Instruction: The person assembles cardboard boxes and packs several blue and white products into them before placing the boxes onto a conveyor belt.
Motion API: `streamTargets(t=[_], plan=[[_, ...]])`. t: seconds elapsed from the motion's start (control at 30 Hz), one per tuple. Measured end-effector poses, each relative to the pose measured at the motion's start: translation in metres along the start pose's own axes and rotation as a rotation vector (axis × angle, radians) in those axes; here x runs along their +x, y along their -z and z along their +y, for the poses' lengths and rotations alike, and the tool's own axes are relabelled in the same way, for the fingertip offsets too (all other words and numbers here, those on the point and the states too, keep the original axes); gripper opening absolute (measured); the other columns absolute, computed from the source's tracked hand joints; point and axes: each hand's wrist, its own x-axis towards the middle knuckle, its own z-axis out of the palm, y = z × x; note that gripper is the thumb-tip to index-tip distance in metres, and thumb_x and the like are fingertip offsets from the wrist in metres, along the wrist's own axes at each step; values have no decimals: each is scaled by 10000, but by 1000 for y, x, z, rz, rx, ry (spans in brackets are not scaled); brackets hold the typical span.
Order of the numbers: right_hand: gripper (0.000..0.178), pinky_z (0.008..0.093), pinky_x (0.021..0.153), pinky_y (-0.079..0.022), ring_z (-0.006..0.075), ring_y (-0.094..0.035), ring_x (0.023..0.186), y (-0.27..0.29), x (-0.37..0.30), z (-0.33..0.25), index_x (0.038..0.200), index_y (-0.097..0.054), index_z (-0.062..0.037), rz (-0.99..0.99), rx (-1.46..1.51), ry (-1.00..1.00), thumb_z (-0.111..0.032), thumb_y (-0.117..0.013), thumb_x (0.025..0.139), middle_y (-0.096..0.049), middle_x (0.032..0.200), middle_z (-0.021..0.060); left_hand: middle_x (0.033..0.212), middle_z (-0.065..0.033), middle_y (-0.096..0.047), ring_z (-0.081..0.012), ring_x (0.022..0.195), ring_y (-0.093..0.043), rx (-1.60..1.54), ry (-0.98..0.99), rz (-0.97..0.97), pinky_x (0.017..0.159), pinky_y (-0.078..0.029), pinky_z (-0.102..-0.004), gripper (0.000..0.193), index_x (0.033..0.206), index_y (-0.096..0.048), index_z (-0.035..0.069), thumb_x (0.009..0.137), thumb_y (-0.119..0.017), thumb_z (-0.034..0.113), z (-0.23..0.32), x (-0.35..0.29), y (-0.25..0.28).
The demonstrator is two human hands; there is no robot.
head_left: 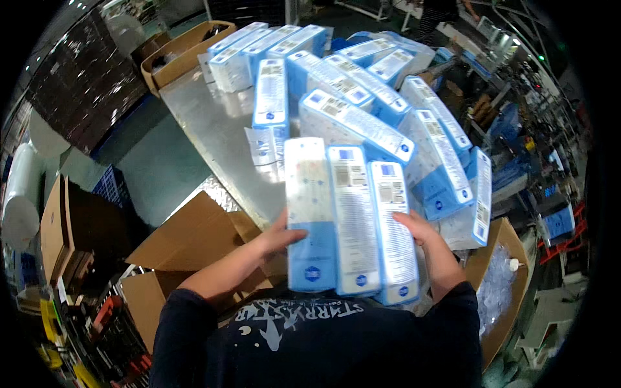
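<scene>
Three blue-and-white packs stand side by side against my chest, squeezed between my two hands. The left pack (312,213) turns a broad printed face up. The middle pack (352,220) and the right pack (393,239) show narrow white sides with small print. My left hand (283,236) grips the outer side of the left pack, thumb on its front. My right hand (415,227) presses the outer side of the right pack, thumb on top; its other fingers are hidden. Several more packs (356,123) of the same kind lie just beyond on the metal table (223,132).
An open cardboard box (187,236) stands below my left arm. To my right another carton (511,304) holds clear plastic pieces. A smaller open carton (184,55) sits at the table's far left corner. Folded cardboard (58,226) leans at the left. Another person (440,16) is at the far back.
</scene>
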Motion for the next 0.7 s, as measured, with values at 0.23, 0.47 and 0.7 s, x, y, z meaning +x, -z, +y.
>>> streamTargets(t=[0.23, 0.47, 0.7], plan=[[684, 352, 861, -444, 218, -543, 1016, -41, -63, -38, 1243, -402, 12, -89, -65, 456, -125, -739, 664, -550, 1134, 117, 1246, -153, -425, -233, 1157, -427, -40, -341, -85, 956, -375, -375, 781, 1327, -226, 30, 654, -617, -29, 49, -63, 25], [779, 345, 901, -426, 236, -507, 1062, -114, -98, -16, 1274, -349, 25, 330, -733, 197, -114, -782, 641, -515, 1180, 145, 1271, -114, -455, -260, 1155, -445, 535, -630, -6, 960, -375, -391, 614, 1205, -475, 51, 676, -736, 223, -18, -97, 45], [425, 403, 881, -454, 296, -555, 1011, -234, -117, -45, 1174, -511, -37, -331, -510, 637, -196, -624, 797, -544, 1171, 142, 952, -84, -635, -179, 886, -594, 329, -358, 301, 793, -481, -323, 386, 1021, -602, 18, 727, -690, 251, 98, -305, 130]])
